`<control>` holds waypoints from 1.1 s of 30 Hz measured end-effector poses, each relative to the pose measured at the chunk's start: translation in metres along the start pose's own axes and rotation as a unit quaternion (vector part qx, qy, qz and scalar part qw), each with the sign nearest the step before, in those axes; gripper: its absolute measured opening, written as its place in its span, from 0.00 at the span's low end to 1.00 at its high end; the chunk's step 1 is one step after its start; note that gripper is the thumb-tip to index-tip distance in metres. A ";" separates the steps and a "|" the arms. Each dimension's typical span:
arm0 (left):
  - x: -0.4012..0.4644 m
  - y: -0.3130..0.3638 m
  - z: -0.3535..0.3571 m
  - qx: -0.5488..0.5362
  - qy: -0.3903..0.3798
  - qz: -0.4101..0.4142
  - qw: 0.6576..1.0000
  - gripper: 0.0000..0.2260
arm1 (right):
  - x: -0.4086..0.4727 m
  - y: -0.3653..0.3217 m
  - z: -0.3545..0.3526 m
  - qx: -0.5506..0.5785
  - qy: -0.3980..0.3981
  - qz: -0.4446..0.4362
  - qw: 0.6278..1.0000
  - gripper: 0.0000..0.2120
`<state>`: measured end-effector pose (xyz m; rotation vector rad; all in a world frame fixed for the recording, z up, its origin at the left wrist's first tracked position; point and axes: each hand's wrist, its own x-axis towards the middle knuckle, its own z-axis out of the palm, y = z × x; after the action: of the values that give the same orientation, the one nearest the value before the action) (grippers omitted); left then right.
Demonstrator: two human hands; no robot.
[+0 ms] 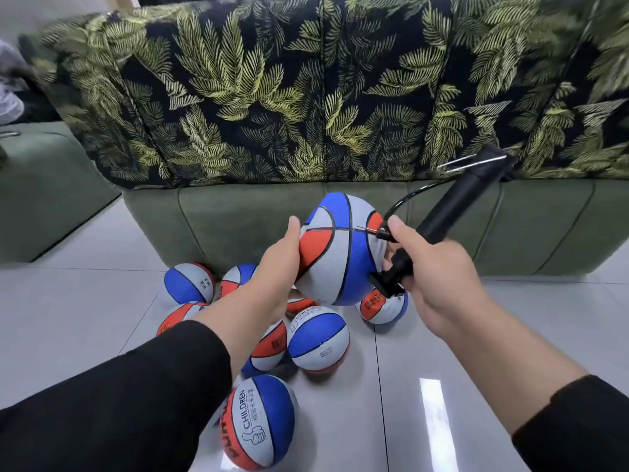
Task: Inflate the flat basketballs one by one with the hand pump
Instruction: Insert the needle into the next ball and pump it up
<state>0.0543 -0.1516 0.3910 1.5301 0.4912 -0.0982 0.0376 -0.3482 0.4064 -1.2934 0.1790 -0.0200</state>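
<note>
Nearest, at the bottom edge: black sleeves (pixel 112 403) on both forearms, and a red, white and blue basketball marked CHILDREN (pixel 260 422) lying on the pale tiled floor (pixel 476 335). Just beyond, partly under the left forearm, a loose cluster of matching small basketballs (pixel 318 338) on the same floor, several touching one another, some with dented, slack sides.

Above the cluster, held in the air: a partly flat basketball (pixel 340 253), its upper part creased into an angular peak. Left hand (pixel 277 264) cupped against the ball's left side, thumb up along the red panel, fingers hidden behind the ball; grip closed on the ball. Right hand (pixel 432 281) just right of the ball, fingers wrapped round the handle end of a black hand pump (pixel 452 202), thumb raised beside the needle fitting; grip closed on the pump. Pump body slanting up and to the right, away from the hand. Thin black hose (pixel 405 201) looping from the pump to a needle (pixel 369 230) lying against the ball's surface near a seam; whether seated in the valve, cannot tell.

Farthest: a green sofa (pixel 238 219) front, topped by a dark throw with yellow-green leaf print (pixel 272 97).
</note>
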 end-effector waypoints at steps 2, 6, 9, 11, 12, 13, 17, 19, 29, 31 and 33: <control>-0.007 0.005 0.004 0.083 -0.017 0.036 0.996 0.29 | 0.000 -0.001 0.000 -0.020 0.005 -0.006 1.000 0.25; -0.017 0.003 0.012 0.160 -0.041 0.163 0.973 0.25 | 0.005 -0.002 -0.003 -0.014 0.012 -0.005 1.000 0.30; -0.016 -0.002 0.015 0.159 -0.050 0.150 0.975 0.23 | 0.009 -0.003 -0.005 -0.018 0.006 -0.008 1.000 0.25; -0.010 -0.008 0.016 0.138 -0.047 0.136 0.980 0.15 | 0.011 -0.005 -0.006 -0.017 0.001 -0.006 1.000 0.26; -0.008 -0.011 0.016 0.117 -0.042 0.126 0.984 0.14 | 0.010 -0.007 -0.007 -0.005 -0.008 0.004 1.000 0.28; -0.005 -0.013 0.016 0.093 -0.037 0.113 0.989 0.14 | 0.010 -0.010 -0.009 0.012 -0.015 0.012 1.000 0.27; 0.004 -0.011 0.017 0.019 -0.014 0.081 0.996 0.13 | 0.015 -0.027 -0.019 0.046 -0.022 0.025 0.998 0.13; 0.006 -0.006 0.019 -0.020 -0.013 0.064 0.998 0.15 | 0.018 -0.030 -0.027 0.036 -0.013 0.019 0.999 0.12; 0.008 0.003 0.026 -0.118 -0.003 -0.020 0.993 0.25 | 0.015 -0.017 -0.017 0.070 -0.050 0.031 0.996 0.12; 0.008 0.003 0.025 -0.116 -0.007 -0.025 0.993 0.26 | 0.013 -0.015 -0.014 0.067 -0.062 0.023 0.996 0.17; 0.008 0.003 0.025 -0.101 -0.021 -0.024 0.994 0.28 | 0.012 -0.012 -0.012 0.063 -0.056 0.017 0.996 0.24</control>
<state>0.0683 -0.1734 0.3899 1.3173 0.4901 -0.1137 0.0483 -0.3640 0.4132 -1.1619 0.1017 0.0704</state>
